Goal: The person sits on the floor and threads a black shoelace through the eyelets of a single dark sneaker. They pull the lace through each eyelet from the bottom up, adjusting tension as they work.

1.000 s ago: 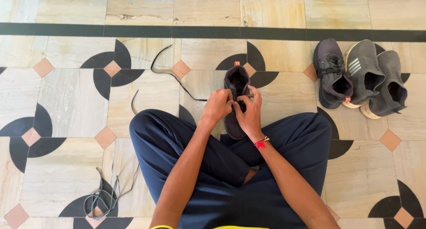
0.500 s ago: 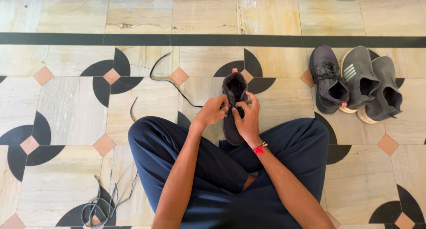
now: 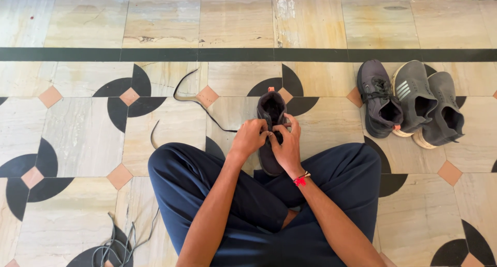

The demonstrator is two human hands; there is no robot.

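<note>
Head view shows little change over the last second: the left hand (image 3: 250, 138) and right hand (image 3: 286, 143) stay pinched on the black lace (image 3: 199, 102) at the dark shoe (image 3: 272, 130), still standing before the crossed legs, lacing evidently unfinished.

A single head-worn camera looks steeply down from above a person seated cross-legged on a patterned tile floor (image 3: 83, 137), facing away from the body toward a dark border stripe (image 3: 155, 54) at the far edge. The lap fills the near bottom centre, close to the lens, with the floor spreading left and right. No second view shares the scene.
</note>
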